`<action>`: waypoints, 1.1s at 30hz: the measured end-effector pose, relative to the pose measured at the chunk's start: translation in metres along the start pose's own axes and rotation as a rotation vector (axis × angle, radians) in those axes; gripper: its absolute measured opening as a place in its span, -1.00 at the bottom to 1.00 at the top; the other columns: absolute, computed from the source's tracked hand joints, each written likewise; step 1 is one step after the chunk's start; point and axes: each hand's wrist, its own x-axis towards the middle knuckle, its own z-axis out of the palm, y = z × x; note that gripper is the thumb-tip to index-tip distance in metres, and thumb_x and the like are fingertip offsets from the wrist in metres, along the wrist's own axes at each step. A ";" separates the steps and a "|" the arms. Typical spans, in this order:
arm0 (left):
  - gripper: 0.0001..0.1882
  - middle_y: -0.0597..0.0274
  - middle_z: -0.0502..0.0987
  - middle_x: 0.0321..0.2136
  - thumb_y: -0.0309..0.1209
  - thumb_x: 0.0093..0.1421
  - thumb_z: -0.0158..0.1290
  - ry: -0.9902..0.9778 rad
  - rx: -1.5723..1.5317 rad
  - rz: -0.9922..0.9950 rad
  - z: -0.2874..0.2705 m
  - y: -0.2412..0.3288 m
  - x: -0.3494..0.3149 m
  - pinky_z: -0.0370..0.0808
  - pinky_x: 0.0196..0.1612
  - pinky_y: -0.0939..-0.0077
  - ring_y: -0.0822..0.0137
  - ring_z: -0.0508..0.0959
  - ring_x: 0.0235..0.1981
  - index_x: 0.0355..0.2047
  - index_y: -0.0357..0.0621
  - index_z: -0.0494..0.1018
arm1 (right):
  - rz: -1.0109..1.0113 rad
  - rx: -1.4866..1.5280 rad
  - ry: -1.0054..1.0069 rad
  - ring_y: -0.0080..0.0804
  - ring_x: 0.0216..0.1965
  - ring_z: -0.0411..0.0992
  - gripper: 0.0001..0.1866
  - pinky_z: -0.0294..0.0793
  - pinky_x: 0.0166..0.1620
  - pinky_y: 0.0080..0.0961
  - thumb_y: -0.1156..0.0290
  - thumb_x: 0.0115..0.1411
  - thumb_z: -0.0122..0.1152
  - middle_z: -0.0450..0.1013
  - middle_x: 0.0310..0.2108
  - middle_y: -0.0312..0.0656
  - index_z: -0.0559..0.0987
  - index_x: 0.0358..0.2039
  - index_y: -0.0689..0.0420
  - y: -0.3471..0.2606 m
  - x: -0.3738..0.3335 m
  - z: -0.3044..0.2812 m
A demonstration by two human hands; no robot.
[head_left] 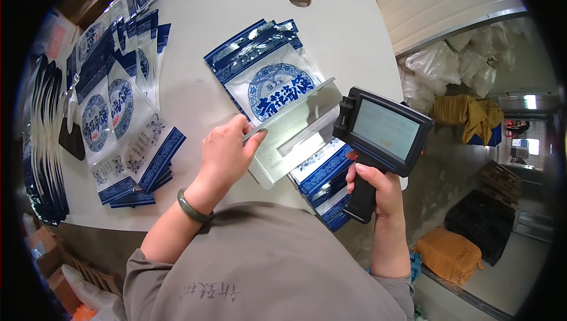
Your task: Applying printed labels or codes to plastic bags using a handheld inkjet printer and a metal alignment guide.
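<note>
My left hand (229, 154) is closed on the raised edge of a pale metal template plate (267, 164) with a rectangular slot, pinching it between thumb and fingers. The plate lies slanted across a stack of blue-and-white printed plastic bags (260, 64), whose ends show above and below it. In my right hand (378, 188) is a black handheld inkjet printer (365, 198), gripped by its pistol handle. Its lit screen (385, 129) faces up, and its head is over the plate's right end; whether they touch is hidden.
Many similar bags lie fanned in a pile (121, 114) on the left of the white table (195, 43), beside an upright row of bags (44, 144). A black-handled tool (72, 139) rests between them. An orange sack (450, 256) and black crate (481, 223) stand at right.
</note>
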 end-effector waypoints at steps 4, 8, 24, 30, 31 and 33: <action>-0.68 0.11 0.53 -0.60 -0.13 0.14 0.14 0.000 0.058 0.023 0.001 -0.001 0.002 0.43 -0.39 0.21 0.04 0.55 -0.48 -0.45 -0.13 0.41 | 0.042 0.007 0.005 -0.42 -0.57 0.45 -0.67 0.51 -0.48 -0.53 0.49 0.05 0.15 0.46 -0.52 -0.11 0.47 -0.16 0.37 -0.004 0.000 0.001; -0.68 0.14 0.53 -0.60 -0.13 0.14 0.13 0.025 0.109 0.051 0.002 -0.001 0.003 0.43 -0.40 0.21 0.04 0.55 -0.47 -0.47 -0.11 0.39 | 0.105 -0.108 -0.045 -0.44 -0.57 0.45 -0.67 0.49 -0.48 -0.55 0.49 0.06 0.16 0.46 -0.55 -0.15 0.48 -0.14 0.36 -0.016 0.000 0.004; -0.71 0.16 0.52 -0.60 -0.17 0.15 0.12 0.061 0.143 0.172 0.002 -0.010 0.006 0.44 -0.45 0.25 0.09 0.56 -0.50 -0.45 -0.11 0.37 | 0.133 -0.718 -0.292 -0.43 -0.52 0.47 -0.68 0.48 -0.39 -0.44 0.52 0.00 0.18 0.48 -0.51 -0.14 0.48 -0.16 0.20 -0.032 0.006 0.041; -0.72 0.16 0.52 -0.61 -0.18 0.14 0.13 0.072 0.109 0.182 0.002 -0.011 0.007 0.44 -0.46 0.25 0.08 0.56 -0.51 -0.44 -0.11 0.36 | 0.076 -0.956 -0.328 -0.02 -0.33 0.47 -0.69 0.46 -0.21 -0.28 0.40 -0.02 0.16 0.50 -0.41 0.02 0.51 -0.21 0.18 -0.029 0.011 0.061; -0.72 0.16 0.52 -0.61 -0.18 0.14 0.13 0.070 0.106 0.186 0.002 -0.012 0.007 0.44 -0.46 0.25 0.08 0.56 -0.51 -0.44 -0.11 0.36 | 0.111 -0.985 -0.337 -0.01 -0.33 0.47 -0.69 0.46 -0.20 -0.28 0.40 -0.02 0.16 0.50 -0.40 0.03 0.51 -0.22 0.18 -0.028 0.013 0.063; -0.72 0.15 0.52 -0.60 -0.19 0.14 0.13 0.068 0.109 0.189 0.003 -0.013 0.007 0.44 -0.47 0.24 0.08 0.55 -0.51 -0.45 -0.12 0.36 | 0.133 -0.986 -0.318 0.00 -0.30 0.48 -0.67 0.46 -0.18 -0.27 0.39 -0.02 0.16 0.50 -0.39 0.04 0.51 -0.19 0.16 -0.024 0.016 0.062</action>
